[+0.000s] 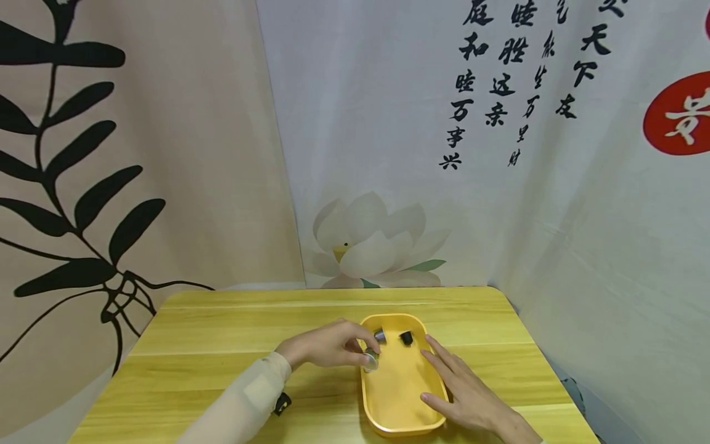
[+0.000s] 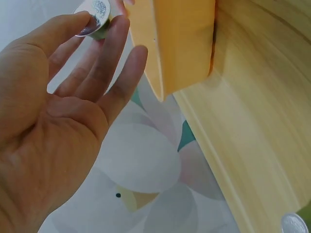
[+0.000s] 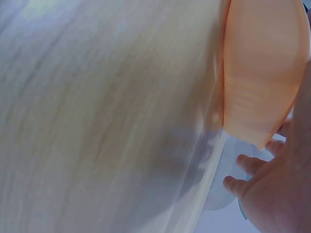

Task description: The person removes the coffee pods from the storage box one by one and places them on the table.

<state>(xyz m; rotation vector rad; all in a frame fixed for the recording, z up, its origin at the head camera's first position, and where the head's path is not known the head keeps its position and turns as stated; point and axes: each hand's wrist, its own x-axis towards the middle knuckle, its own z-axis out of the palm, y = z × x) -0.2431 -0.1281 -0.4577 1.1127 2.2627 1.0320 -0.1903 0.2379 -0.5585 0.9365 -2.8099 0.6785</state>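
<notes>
My left hand (image 1: 338, 345) pinches a small coffee capsule (image 2: 99, 17) between thumb and fingers. The capsule has a silver foil lid and a greenish body, and it is over the left side of a yellow tray (image 1: 402, 394). Inside the tray's far end lie a grey-purple capsule (image 1: 379, 335) and a black capsule (image 1: 407, 338). My right hand (image 1: 466, 391) rests its spread fingers along the tray's right rim. In the left wrist view, another green capsule (image 2: 295, 223) with a foil lid shows at the lower right corner.
The tray stands on a wooden table (image 1: 222, 327). A small dark object (image 1: 281, 404), its kind unclear, shows beside my left sleeve. Behind the table hangs a printed curtain (image 1: 377, 154) with a lotus and black characters.
</notes>
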